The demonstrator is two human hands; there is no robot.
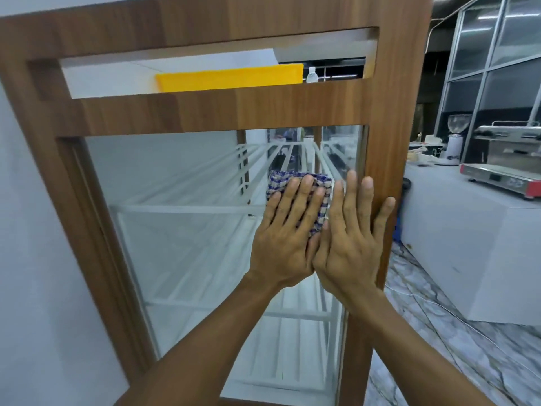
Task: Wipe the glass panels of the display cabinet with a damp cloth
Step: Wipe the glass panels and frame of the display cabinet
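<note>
The display cabinet has a brown wooden frame (205, 112) and a tall glass panel (181, 244) with white wire shelves behind it. A folded blue-and-white checked cloth (281, 180) lies flat against the glass near the panel's upper right. My left hand (287, 232) presses on the cloth with straight, spread fingers. My right hand (351, 230) lies flat beside it, fingers straight, resting partly on the glass and partly on the right wooden post (389, 112). The two hands touch at the thumbs.
A yellow board (228, 79) and a small plastic bottle (312, 75) show through the cabinet's upper opening. To the right stand a white counter (468, 230) with an espresso machine (503, 159) and a grinder (455, 142). The floor (439, 347) is marbled tile.
</note>
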